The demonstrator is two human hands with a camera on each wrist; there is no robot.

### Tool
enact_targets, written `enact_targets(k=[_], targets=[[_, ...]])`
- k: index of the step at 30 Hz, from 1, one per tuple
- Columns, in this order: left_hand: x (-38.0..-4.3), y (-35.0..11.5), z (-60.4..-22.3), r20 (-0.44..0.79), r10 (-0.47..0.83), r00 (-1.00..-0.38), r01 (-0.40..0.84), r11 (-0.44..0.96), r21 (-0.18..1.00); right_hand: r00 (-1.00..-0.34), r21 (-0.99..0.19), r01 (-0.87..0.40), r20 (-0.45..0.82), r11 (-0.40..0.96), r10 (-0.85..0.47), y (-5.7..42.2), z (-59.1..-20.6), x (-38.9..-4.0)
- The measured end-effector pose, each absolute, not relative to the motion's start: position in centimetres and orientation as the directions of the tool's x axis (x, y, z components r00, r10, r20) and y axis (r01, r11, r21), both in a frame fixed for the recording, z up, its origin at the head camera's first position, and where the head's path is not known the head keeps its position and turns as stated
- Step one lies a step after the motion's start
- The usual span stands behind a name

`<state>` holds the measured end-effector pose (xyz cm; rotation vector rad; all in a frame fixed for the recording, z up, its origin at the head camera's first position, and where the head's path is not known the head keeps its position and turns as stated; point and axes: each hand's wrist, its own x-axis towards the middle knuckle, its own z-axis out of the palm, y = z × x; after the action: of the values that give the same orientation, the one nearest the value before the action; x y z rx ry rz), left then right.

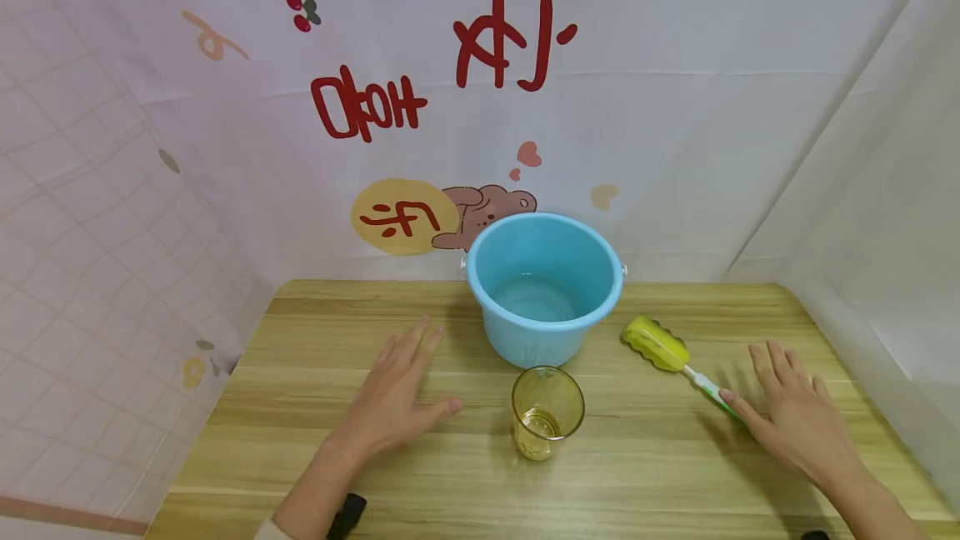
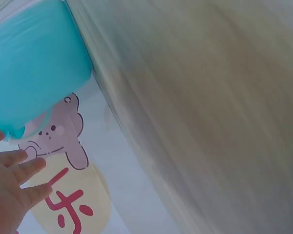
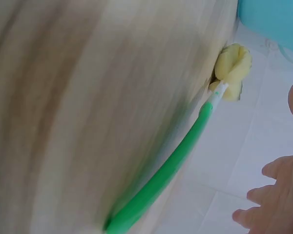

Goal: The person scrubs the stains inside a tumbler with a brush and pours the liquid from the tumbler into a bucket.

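While my left hand (image 1: 393,402) and right hand (image 1: 798,419) are released, three objects share the bench (image 1: 315,340)

Although both hands are in view, neither grasps anything. The left, lower left of centre in the head view, has its fingers extended and its thumb pointing towards the amber glass (image 1: 546,407), apart from it. The glass stands upright at lower centre, a little clear liquid (image 1: 542,423) at its base. Just above it in the frame, a light-blue bucket (image 1: 536,344) stands upright with shallow water (image 1: 536,298) inside. The yellow sponge brush (image 1: 656,342) lies right of the bucket, its white-and-green handle (image 1: 703,384) slanting to the lower right. My right hand, at lower right, has extended fingers; its thumb overlaps the handle in the head view, but a gap shows in the right wrist view. A printed white cloth (image 1: 675,107) fills the upper frame.
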<state>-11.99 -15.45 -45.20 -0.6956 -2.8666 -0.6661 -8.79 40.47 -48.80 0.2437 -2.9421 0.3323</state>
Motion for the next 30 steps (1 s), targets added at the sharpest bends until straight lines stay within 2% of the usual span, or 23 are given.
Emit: enact_targets(k=[17, 30], targets=[[-11.6, -13.0, -44.7, 0.111, 0.448, -0.887, 0.435, 0.732, 0.525, -0.995, -0.205, -0.082, 0.07, 0.975, -0.069, 40.8, -49.2, -7.8], [-11.8, -11.0, -45.0, 0.1, 0.509, -0.855, 0.477, 0.696, 0.537, -0.997, -0.21, -0.064, -0.03, 0.976, -0.072, 40.7, -49.6, -7.9]])
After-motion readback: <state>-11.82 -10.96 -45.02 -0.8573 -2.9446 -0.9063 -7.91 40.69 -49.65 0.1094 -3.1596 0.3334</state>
